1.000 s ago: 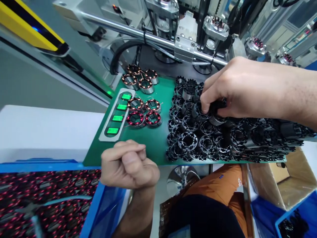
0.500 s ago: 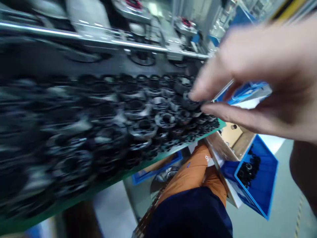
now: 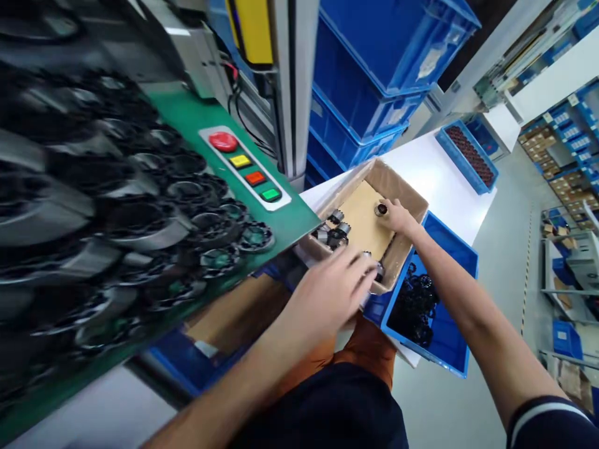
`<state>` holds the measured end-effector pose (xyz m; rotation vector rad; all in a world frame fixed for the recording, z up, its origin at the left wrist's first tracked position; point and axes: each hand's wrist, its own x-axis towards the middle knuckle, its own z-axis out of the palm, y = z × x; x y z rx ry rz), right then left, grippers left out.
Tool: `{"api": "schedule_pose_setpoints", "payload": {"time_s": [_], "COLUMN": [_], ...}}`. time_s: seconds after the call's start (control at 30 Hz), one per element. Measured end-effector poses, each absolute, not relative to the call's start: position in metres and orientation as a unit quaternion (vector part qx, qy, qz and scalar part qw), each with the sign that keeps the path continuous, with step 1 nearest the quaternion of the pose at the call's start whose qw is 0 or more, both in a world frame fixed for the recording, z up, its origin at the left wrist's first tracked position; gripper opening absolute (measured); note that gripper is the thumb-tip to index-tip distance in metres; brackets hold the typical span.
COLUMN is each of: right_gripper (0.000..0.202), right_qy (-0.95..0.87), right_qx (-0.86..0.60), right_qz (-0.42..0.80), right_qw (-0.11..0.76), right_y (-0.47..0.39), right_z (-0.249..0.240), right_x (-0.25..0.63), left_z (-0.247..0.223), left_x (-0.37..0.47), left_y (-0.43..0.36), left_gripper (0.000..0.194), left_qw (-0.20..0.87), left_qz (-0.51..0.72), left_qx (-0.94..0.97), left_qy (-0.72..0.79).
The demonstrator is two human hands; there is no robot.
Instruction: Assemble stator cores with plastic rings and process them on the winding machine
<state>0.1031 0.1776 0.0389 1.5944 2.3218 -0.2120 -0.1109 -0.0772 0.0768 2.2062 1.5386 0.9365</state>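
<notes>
My right hand [image 3: 399, 216] is over the cardboard box [image 3: 406, 187], its fingers closed around a small ring-shaped metal part [image 3: 380, 209] with a dark bore. Below it lies a tan cardboard sheet [image 3: 362, 206]. My left hand [image 3: 334, 284], back upward, reaches over the near edge of the same box with its fingers stretched and slightly apart. Just under those fingertips a metal part [image 3: 379, 272] shows in the box corner; whether they touch it is hard to see. Several toothed metal rings [image 3: 334, 231] lie at the box's left side.
Many dark slotted rings [image 3: 135, 218] crowd the green bench [image 3: 299, 221] at left, beside a button panel [image 3: 246, 168]. A blue bin [image 3: 449, 312] with black parts stands by the box. Stacked blue crates [image 3: 365, 93] and a blue tray [image 3: 468, 156] are beyond.
The view has swung right from the rows of rings to the cardboard box. A hand pinching a thin shiny thing was close before; now both hands are at the box, the right holding a ring-shaped part.
</notes>
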Motion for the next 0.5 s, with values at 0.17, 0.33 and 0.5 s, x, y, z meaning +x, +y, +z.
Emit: {"api": "schedule_pose_setpoints", "payload": {"time_s": [0.17, 0.33, 0.5], "right_gripper": [0.046, 0.043, 0.041], "right_qy": [0.818, 0.829, 0.828], "right_qx": [0.55, 0.542, 0.526], "right_qz": [-0.102, -0.136, -0.165], "right_qw": [0.136, 0.038, -0.099], "right_y": [0.196, 0.187, 0.151], "right_z": [0.006, 0.014, 0.052], "right_x": [0.102, 0.111, 0.131], "left_z": [0.023, -0.012, 0.017], "left_x": [-0.069, -0.083, -0.079], "left_y": [0.065, 0.081, 0.076], "left_gripper": [0.031, 0.03, 0.031], "left_qw": [0.135, 0.144, 0.178], "left_qz": [0.104, 0.026, 0.033], "left_qx": [0.741, 0.734, 0.734], "left_qy": [0.65, 0.663, 0.655]}}
